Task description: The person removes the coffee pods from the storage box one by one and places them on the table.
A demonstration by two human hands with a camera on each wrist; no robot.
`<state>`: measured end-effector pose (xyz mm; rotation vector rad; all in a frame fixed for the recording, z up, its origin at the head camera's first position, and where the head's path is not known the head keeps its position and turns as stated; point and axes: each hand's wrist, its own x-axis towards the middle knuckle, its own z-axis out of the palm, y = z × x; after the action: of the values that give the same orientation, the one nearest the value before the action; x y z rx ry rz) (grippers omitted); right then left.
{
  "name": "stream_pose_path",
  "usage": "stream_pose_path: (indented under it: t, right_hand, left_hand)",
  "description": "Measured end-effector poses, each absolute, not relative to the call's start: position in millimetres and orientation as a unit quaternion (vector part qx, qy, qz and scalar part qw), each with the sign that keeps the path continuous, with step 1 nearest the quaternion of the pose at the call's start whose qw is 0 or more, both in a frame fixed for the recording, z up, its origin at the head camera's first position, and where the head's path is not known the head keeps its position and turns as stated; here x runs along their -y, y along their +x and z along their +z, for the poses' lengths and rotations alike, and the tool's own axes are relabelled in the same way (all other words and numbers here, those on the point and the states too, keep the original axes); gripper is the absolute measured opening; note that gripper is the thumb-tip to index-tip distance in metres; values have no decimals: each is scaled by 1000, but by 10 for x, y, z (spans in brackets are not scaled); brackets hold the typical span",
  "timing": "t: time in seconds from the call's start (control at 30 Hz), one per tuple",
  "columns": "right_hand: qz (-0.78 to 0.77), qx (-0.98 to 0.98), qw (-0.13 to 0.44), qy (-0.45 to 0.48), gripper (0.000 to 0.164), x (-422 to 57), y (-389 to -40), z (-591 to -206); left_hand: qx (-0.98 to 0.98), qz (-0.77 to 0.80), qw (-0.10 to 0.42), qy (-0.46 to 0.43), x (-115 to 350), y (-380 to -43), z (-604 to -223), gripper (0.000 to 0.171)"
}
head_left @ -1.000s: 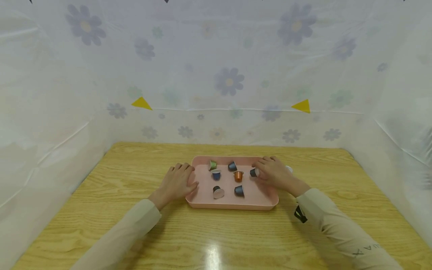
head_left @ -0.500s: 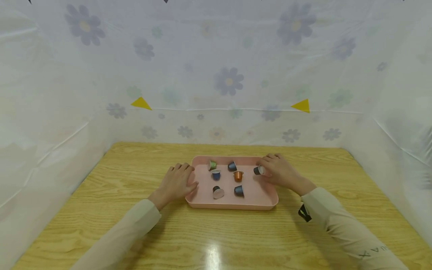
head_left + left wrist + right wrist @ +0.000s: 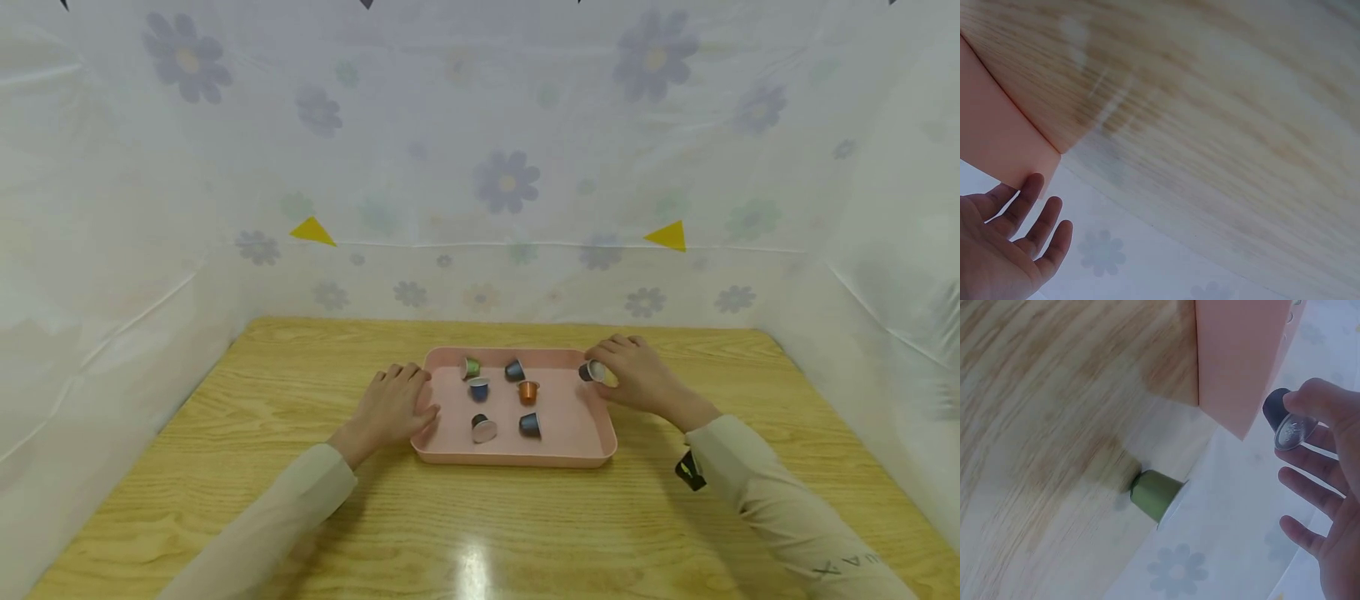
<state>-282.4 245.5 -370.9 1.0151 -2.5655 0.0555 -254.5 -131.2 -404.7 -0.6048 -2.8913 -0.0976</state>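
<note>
In the head view, my right hand (image 3: 637, 375) pinches a dark coffee capsule (image 3: 588, 372) between thumb and fingers, above the right end of the pink tray (image 3: 570, 457). Its silvery lid faces the hand in the right wrist view, where the black capsule body (image 3: 1275, 407) also shows. My left hand (image 3: 390, 404) holds the tray's left rim, thumb inside and a fingertip against the outer wall. Inside lie several capsules: a green one (image 3: 471, 367), a blue one (image 3: 478, 389), an orange one (image 3: 528, 392), and dark ones (image 3: 529, 425).
A green capsule (image 3: 1157, 495) lies on the wooden table (image 3: 480, 517) outside the tray's right end; my right hand hides it in the head view. Flower-patterned white sheeting (image 3: 420, 167) encloses the table at the back and sides.
My right hand, gripping the dark capsule, has moved right and slightly up in the head view, toward the tray's right rim. The left hand stays on the tray; the other capsules lie as before.
</note>
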Motion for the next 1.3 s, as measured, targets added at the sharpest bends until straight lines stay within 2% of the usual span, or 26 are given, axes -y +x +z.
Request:
stream_pose_path:
  t: [0.6, 1.07, 1.3]
  right_hand:
    - [20, 919, 211, 334, 38, -2780, -2808, -3716]
    - [22, 940, 174, 291, 38, -3005, -2796, -3739]
    - [20, 945, 175, 276, 37, -3098, -2789, -3742]
  left_hand:
    - [975, -32, 93, -202, 1299, -2548, -4040, 51]
    - [974, -35, 95, -203, 1300, -2551, -4045, 51]
    - [972, -41, 99, -207, 1310, -2557, -4054, 51]
